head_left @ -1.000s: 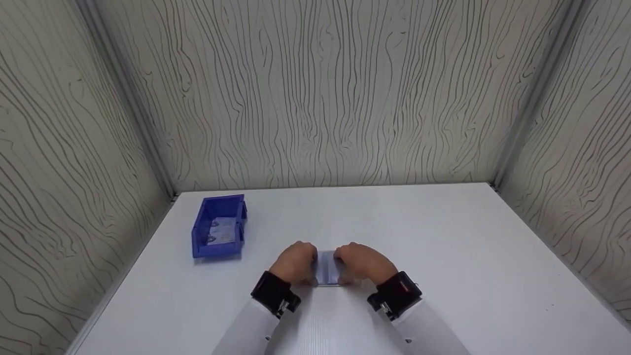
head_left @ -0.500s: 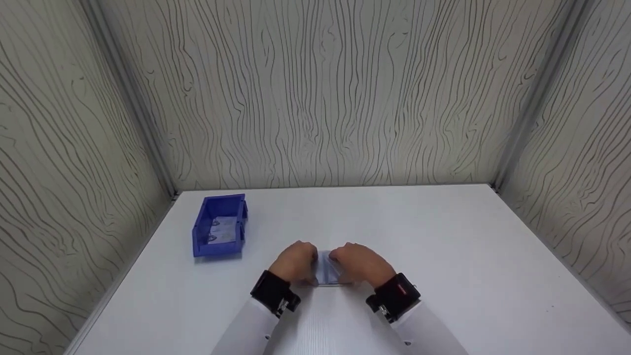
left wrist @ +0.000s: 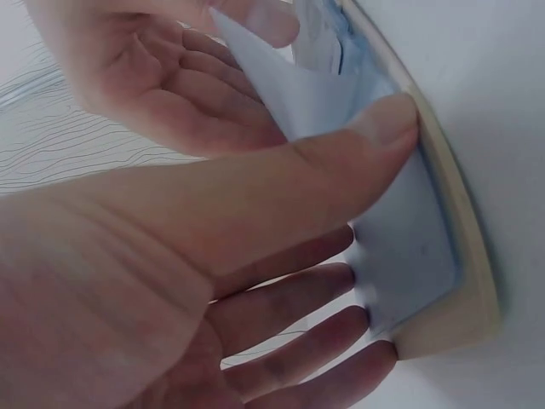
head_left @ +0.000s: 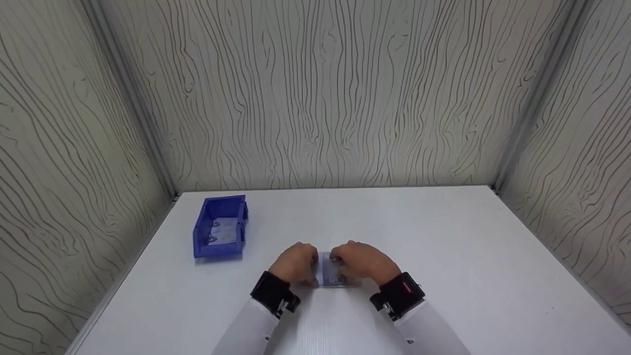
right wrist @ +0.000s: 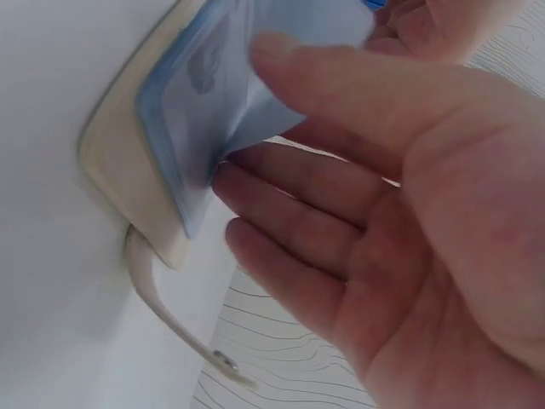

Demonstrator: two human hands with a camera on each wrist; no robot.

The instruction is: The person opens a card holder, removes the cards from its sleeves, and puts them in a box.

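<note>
An open cream card holder with bluish clear plastic sleeves (left wrist: 417, 256) lies on the white table between both hands. My left hand (head_left: 295, 262) grips its left side, the thumb pressed on a sleeve and the fingers at the outer edge. On the other side, my right hand (head_left: 365, 261) pinches a bent-up sleeve page (right wrist: 328, 21) between thumb and fingers. A dark printed mark shows through the sleeve beneath in the right wrist view. From the cream cover (right wrist: 115, 162) a narrow strap (right wrist: 157, 298) with a metal snap sticks out.
A blue plastic bin (head_left: 218, 250) stands at the left of the table (head_left: 443, 246), with white printed cards (head_left: 224, 230) inside. Wood-patterned panels (head_left: 320, 98) enclose the table at the back and both sides.
My right hand shifted slightly left, then back right, with the sleeve page. A darker printed sleeve now shows between the hands. The left hand stays in place.
</note>
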